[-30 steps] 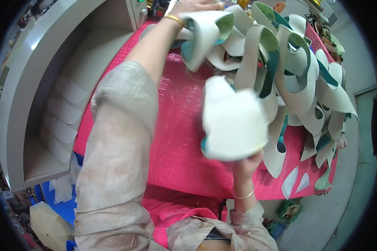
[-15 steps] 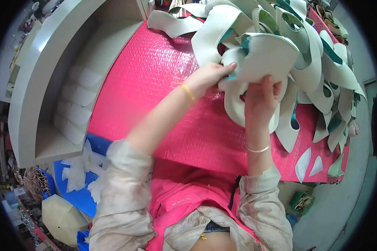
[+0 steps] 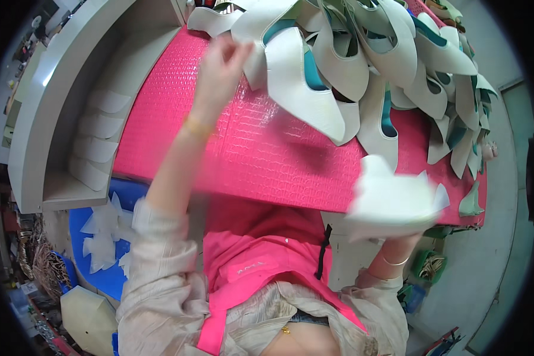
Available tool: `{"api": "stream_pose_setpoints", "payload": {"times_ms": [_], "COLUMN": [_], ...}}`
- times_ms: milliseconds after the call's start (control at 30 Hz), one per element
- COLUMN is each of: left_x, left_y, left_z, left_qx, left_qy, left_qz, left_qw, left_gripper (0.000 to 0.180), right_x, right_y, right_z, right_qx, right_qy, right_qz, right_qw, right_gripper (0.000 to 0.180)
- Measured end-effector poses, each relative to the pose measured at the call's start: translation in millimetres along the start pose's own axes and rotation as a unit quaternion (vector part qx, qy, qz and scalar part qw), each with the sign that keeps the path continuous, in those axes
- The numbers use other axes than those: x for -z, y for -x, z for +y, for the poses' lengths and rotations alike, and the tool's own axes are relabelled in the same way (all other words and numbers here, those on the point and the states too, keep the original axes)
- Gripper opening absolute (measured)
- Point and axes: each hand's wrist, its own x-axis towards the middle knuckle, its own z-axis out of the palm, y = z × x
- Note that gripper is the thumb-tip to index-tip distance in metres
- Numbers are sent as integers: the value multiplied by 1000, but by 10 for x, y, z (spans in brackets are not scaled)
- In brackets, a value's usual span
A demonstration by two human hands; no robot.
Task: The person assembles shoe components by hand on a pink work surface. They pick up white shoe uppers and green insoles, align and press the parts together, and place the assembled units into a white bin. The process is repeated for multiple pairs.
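Note:
At the left end of a heap of white shoe uppers (image 3: 391, 53) with teal linings, my left hand (image 3: 222, 62) is raised over the pink table. Its fingers are smeared by motion, and whether they touch the nearest upper cannot be told. My right hand (image 3: 404, 242) is low at the table's front right edge, mostly hidden behind the white shoe upper (image 3: 388, 202) it holds, which is blurred. Alone in front of the heap, a white upper with a teal lining (image 3: 305, 89) slants toward the table's middle.
The table has a shiny pink textured cover (image 3: 219, 160). A grey curved shelf unit (image 3: 32, 124) on the left holds several white curved pieces (image 3: 98, 124). Below it are translucent scraps (image 3: 104, 225) on a blue surface. A green basket (image 3: 428, 266) stands on the floor at the right.
My hands have parted: the left moved left and away from me, the right came down toward me with a white upper. The head view has shifted slightly.

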Motion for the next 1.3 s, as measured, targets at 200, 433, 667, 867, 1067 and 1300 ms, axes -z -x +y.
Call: {"api": "stream_pose_setpoints", "payload": {"times_ms": [200, 433, 667, 867, 1067, 1300], "left_x": [-521, -25, 49, -28, -234, -561], "left_y": [1283, 1307, 1066, 897, 794, 935], "left_z": [-36, 126, 18, -73, 206, -285], "left_qx": [370, 330, 275, 243, 193, 257], "left_qy": [299, 281, 302, 225, 261, 333], "left_qz": [-308, -230, -248, -395, -449, -96], "left_qw": [824, 871, 878, 857, 832, 902], "left_gripper": [55, 33, 46, 37, 41, 36], "right_x": [-763, -503, -1108, -1448, -1285, -1163], "right_y": [-644, -881, -1400, -1667, -1888, -2196], "right_z": [-888, 10, 1007, 1260, 1802, 2563], "right_qx": [223, -37, -295, -264, -239, -202], "right_qy": [-248, -591, 20, -101, 30, 139], "right_qz": [-518, -266, 9, -16, 76, 40], "right_qw": [788, 760, 955, 959, 968, 969], "right_gripper": [23, 34, 68, 78, 57, 51]}}
